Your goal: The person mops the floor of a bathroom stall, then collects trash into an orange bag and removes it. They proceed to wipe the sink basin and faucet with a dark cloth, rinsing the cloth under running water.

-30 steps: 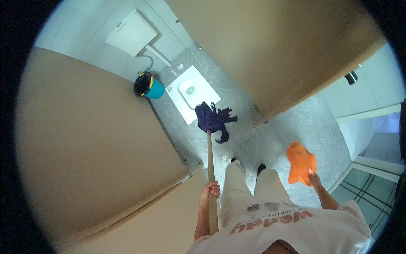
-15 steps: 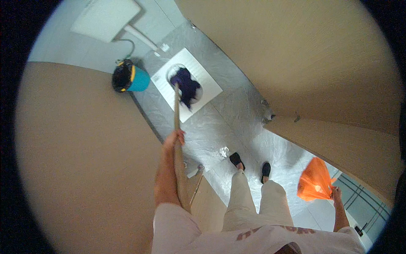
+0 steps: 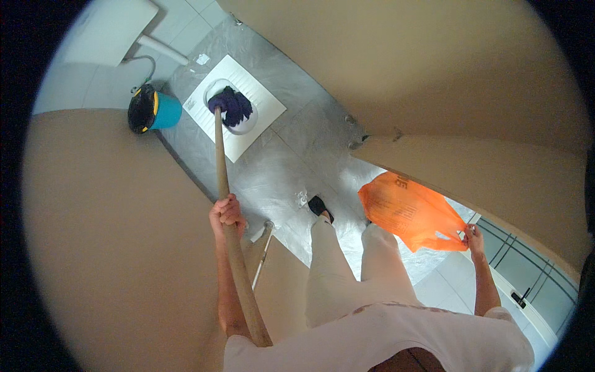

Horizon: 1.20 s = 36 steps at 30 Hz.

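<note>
My left hand (image 3: pixel 227 212) is wrapped round the wooden handle of a mop (image 3: pixel 220 155), which slants away from me. Its dark purple cloth head (image 3: pixel 234 106) lies over the bowl of a white squat toilet (image 3: pixel 248 141) set in the floor. Out to the right, my right hand (image 3: pixel 473 238) grips the top of an orange plastic bag (image 3: pixel 403 208) by its handle end. The bag spreads out sideways in front of my right leg and hides my right shoe.
A blue bin (image 3: pixel 165 111) with a black liner stands left of the toilet, below a white cistern (image 3: pixel 102 31) with a pipe. Beige partitions (image 3: pixel 111 235) close in on both sides, with a door (image 3: pixel 483 167) at right. Crumpled paper (image 3: pixel 302 199) lies near my left shoe (image 3: pixel 320 208).
The orange bag has swung left and spread out in my right hand. The mop head has pulled together on the toilet bowl, and the whole view has shifted.
</note>
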Available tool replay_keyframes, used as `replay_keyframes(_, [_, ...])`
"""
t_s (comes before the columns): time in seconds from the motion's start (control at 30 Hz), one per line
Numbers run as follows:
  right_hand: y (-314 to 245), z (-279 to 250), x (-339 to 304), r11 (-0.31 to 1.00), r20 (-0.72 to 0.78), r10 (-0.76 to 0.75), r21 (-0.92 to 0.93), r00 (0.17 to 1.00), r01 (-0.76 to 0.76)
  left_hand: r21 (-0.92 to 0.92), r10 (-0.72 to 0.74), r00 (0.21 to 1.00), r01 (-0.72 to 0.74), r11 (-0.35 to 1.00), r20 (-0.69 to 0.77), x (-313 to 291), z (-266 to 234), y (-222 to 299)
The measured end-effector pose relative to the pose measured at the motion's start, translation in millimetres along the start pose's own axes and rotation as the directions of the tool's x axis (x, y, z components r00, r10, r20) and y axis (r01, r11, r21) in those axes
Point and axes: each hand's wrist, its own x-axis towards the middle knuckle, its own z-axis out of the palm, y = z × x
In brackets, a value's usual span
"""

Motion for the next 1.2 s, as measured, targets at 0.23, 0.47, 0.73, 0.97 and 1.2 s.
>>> replay_keyframes(0.23, [27, -29, 63, 0.988, 0.121, -0.150, -0.011, 0.981, 0.153, -0.229, 0.095, 0.916, -0.004, 0.973, 0.390, -5, 26, -158])
replay_keyframes(0.47, [93, -86, 151, 0.905, 0.178, -0.392, -0.099, 0.902, 0.413, 0.097, -0.024, 0.996, 0.033, 0.995, -0.090, 18, -86, -285])
replay_keyframes(0.73, [204, -191, 176, 0.991, 0.036, -0.109, -0.073, 0.993, 0.111, 0.505, 0.092, 0.863, 0.201, 0.839, -0.497, -69, -161, -407])
replay_keyframes(0.97, [297, -246, 130, 0.996, -0.115, -0.085, 0.015, 0.990, 0.087, 0.692, 0.312, 0.747, 0.263, 0.672, -0.587, -154, -196, -446])
replay_keyframes(1.2, [441, -293, 133, 0.968, -0.223, -0.246, -0.104, 0.943, 0.228, 0.737, 0.331, 0.726, 0.348, 0.580, -0.603, -217, -253, -438])
